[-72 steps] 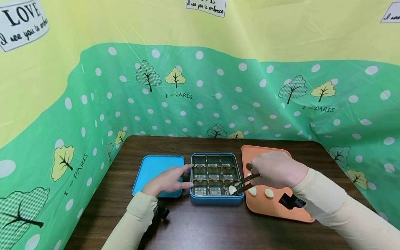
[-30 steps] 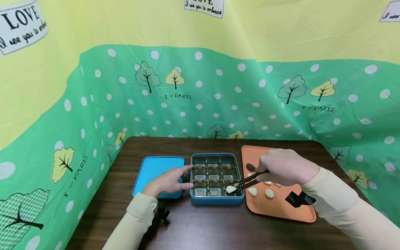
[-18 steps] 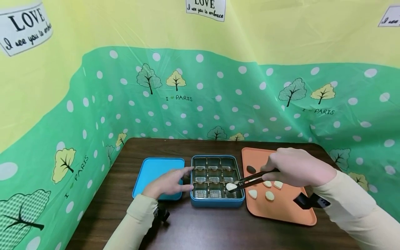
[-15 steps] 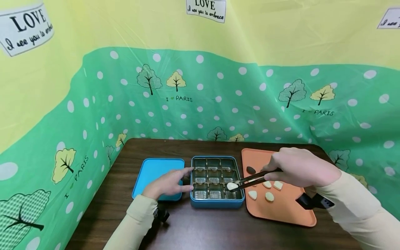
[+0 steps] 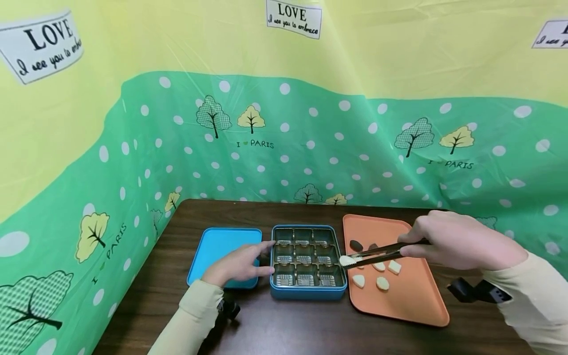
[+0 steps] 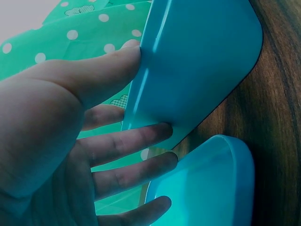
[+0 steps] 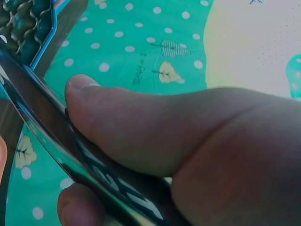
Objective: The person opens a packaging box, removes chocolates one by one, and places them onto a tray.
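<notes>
My right hand (image 5: pixel 461 240) grips dark tongs (image 5: pixel 390 252) over the orange tray. Between the tongs' tips a small white piece (image 5: pixel 348 261) shows, at the right rim of a blue box (image 5: pixel 307 294). The box has a dark insert (image 5: pixel 303 264) divided into several compartments. With fingers spread, my left hand (image 5: pixel 235 266) is at the box's left side; in the left wrist view the thumb tip touches the rim and the other fingers lie along the wall. In the right wrist view my thumb (image 7: pixel 117 117) presses on the tongs' handle.
An orange tray (image 5: pixel 408 305) right of the box bears several white pieces (image 5: pixel 382 283) and dark oval pieces (image 5: pixel 356 245). A blue lid (image 5: pixel 224 241) lies left of the box, partly behind my left hand. A patterned curtain stands behind the wooden table (image 5: pixel 284 325).
My right hand has drawn the tongs and the white piece up from the near right compartment and rightward to the box's rim. The left hand has stayed put; the head view has tilted slightly up.
</notes>
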A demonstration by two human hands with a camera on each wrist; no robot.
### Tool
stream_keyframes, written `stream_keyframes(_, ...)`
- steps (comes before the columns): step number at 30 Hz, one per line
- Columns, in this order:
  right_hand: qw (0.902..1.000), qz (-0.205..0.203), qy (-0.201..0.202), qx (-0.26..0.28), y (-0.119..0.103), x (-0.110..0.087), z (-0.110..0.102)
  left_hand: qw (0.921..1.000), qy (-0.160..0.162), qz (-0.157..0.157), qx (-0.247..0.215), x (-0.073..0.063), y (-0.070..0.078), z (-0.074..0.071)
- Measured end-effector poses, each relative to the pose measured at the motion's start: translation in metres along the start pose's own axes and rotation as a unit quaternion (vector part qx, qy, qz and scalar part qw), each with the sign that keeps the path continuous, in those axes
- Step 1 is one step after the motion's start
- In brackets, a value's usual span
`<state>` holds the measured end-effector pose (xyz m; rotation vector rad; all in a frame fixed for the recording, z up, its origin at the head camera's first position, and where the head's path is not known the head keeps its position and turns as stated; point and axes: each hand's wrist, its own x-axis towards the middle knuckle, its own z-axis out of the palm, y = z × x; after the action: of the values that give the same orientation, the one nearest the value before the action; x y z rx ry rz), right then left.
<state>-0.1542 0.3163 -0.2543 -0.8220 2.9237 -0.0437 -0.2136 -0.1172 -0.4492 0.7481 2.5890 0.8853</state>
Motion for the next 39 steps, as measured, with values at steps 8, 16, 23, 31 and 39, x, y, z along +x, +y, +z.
stream_keyframes(8, 0.9996, 0.020, -0.010, 0.017, 0.022, -0.018, 0.005, 1.0000, 0.002, -0.001, 0.005, 0.000, 0.002, 0.001)
stream_keyframes(16, 0.9977, 0.038, -0.036, 0.043, 0.042, -0.029, 0.014, 1.0000, 0.002, 0.001, 0.006, -0.001, 0.001, 0.002)
stream_keyframes(23, 0.9961, 0.054, -0.051, 0.048, 0.065, -0.042, 0.026, 1.0000, 0.000, 0.002, 0.000, 0.000, 0.003, 0.001)
stream_keyframes(31, 0.9906, 0.070, -0.086, 0.080, 0.084, -0.050, 0.039, 1.0000, 0.002, 0.000, -0.001, 0.002, 0.003, 0.001)
stream_keyframes(39, 0.9897, 0.065, -0.095, 0.085, 0.093, -0.055, 0.045, 0.9999, -0.003, -0.007, 0.009, 0.002, 0.004, -0.001)
